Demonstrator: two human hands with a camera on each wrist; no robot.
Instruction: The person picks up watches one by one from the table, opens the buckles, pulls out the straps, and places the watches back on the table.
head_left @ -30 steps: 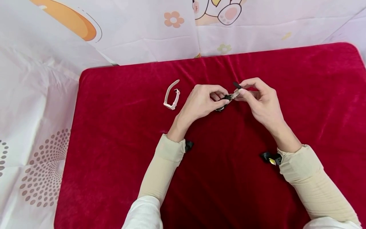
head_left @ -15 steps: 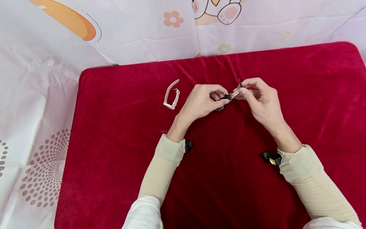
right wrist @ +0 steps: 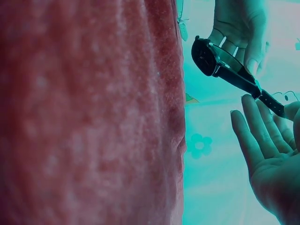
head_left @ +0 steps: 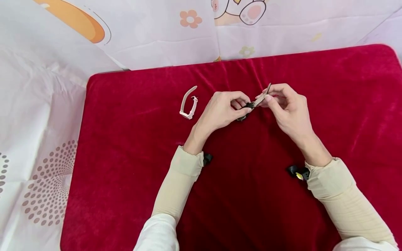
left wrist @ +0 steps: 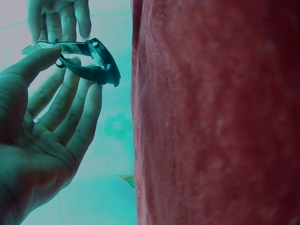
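Note:
Over the red cloth (head_left: pixel 125 146), both hands hold a small black watch (head_left: pixel 242 118) between them. My left hand (head_left: pixel 247 108) pinches the watch by its case end, thumb against fingertips; in the left wrist view the watch (left wrist: pixel 96 63) sits at those fingertips. My right hand (head_left: pixel 267 95) pinches the pale-backed strap (head_left: pixel 261 99), whose free end tilts upward. The right wrist view has the watch (right wrist: pixel 212 57) in mid-air, its strap running down to my right hand (right wrist: pixel 269 154). A separate white strap (head_left: pixel 188 104) lies on the cloth left of my left hand.
The red cloth covers a pad lying on a pale plastic sheet (head_left: pixel 37 104) printed with cartoon shapes and dots. Small black devices are fixed at the left wrist (head_left: pixel 207 159) and the right wrist (head_left: pixel 298 172). Cream sleeves cover both forearms.
The right hand has turned the strap's free end from pointing left to standing upward. The left hand and the white strap have stayed in place.

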